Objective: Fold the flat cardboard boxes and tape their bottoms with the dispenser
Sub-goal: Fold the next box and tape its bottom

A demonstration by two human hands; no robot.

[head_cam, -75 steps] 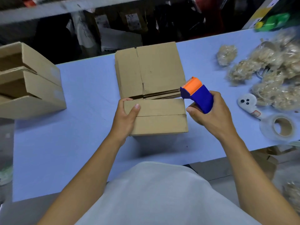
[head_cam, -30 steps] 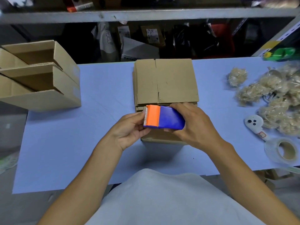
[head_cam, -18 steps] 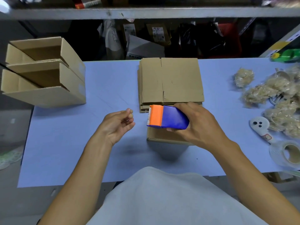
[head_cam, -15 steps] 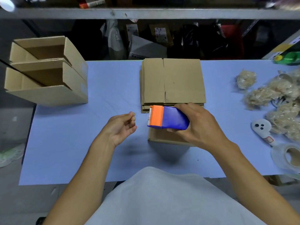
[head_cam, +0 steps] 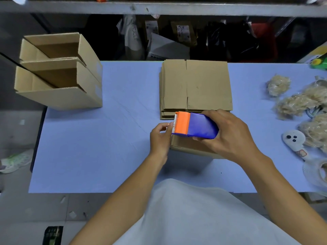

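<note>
Two hands work at the middle of the desk (head_cam: 88,147), w/ much hidden under them. Right hand (head_cam: 230,137) has its grip curled round the blue body of the tape dispenser (head_cam: 194,127), orange toothed end pointing left; the folded box (head_cam: 191,147) sits beneath it, mostly covered, only its near edge and a strip of top showing, so its seam can't be made out. Left hand (head_cam: 160,138) is at the dispenser's toothed end, fingertips pinched together just beside the blade; tape itself is too clear to see, so can't tell what the pinch holds. Stack of flat boxes (head_cam: 196,85) lies just behind the dispenser, its near edge partly hidden. Far left, finished open boxes (head_cam: 60,73) lie on their sides, stacked at the desk corner. Right edge: pale crinkled filler bundles (head_cam: 292,103), a white scanner-like tool (head_cam: 293,140), and a clear tape roll (head_cam: 316,172) cut off by the frame. Desk top is pale blue; a metal shelf (head_cam: 159,7) runs above, dark clutter of bags and parcels behind; grey floor to the left.
</note>
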